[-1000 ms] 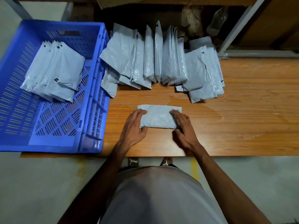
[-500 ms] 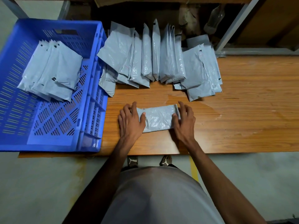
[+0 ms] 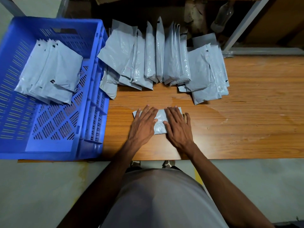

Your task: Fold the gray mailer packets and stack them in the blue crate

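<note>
Head view, looking down at a wooden counter (image 3: 246, 129).

Folded packet (image 3: 160, 122): one gray mailer, lying flat near the front edge of the counter, just right of the blue crate (image 3: 92, 112). Long axis runs left to right. Only its left corner, a middle strip and its right end show; the rest is under the hands.

Left hand (image 3: 144, 124): flat on the left part of the packet, palm down, fingers straight and slightly spread, pointing away from the body. Pressing, not gripping; nothing held.

Right hand (image 3: 178, 125): flat on the right part of the packet, palm down, fingers straight. The little finger lies past the packet's right edge, on the wood. Also pressing, nothing held. The two thumbs nearly meet over the middle strip.

Crate: sits on the left end of the counter, slotted walls and floor. Inside, a stack of folded packets (image 3: 49, 71) lies toward the far left, overlapping each other, tilted at an angle to the crate walls.

Unfolded packets (image 3: 158, 55): a row of gray mailers along the back of the counter, beyond the hands. The middle ones stand on edge, leaning together; those at the left end lean against the crate wall; those at the right end lie flatter, in an overlapping pile.

Below the counter edge: gray shirt (image 3: 161, 199) and the toes of two shoes (image 3: 167, 163) on the floor.
</note>
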Motion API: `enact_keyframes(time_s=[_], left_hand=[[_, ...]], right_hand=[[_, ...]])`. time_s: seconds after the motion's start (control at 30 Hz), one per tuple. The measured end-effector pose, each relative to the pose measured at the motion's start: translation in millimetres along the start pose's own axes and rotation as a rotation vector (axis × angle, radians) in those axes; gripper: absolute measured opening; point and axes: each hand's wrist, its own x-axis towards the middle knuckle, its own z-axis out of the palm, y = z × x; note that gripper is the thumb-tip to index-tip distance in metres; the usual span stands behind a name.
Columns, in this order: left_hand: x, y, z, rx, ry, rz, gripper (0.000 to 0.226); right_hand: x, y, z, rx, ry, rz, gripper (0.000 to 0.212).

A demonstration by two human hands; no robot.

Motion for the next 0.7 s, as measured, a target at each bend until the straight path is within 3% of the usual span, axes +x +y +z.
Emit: enact_keyframes(time_s=[0.23,0.7], left_hand=[[1.6,-1.4,7.5,-0.033,-0.002,-0.01,0.059],[7.9,-2.0,11.5,-0.025,-0.032,-0.023,0.06]], right_hand=[[5.8,5.6,1.5,0.128,-0.014,-0.023,0.057],[12.1,6.4,2.8,0.085,-0.045,-0.026,0.06]])
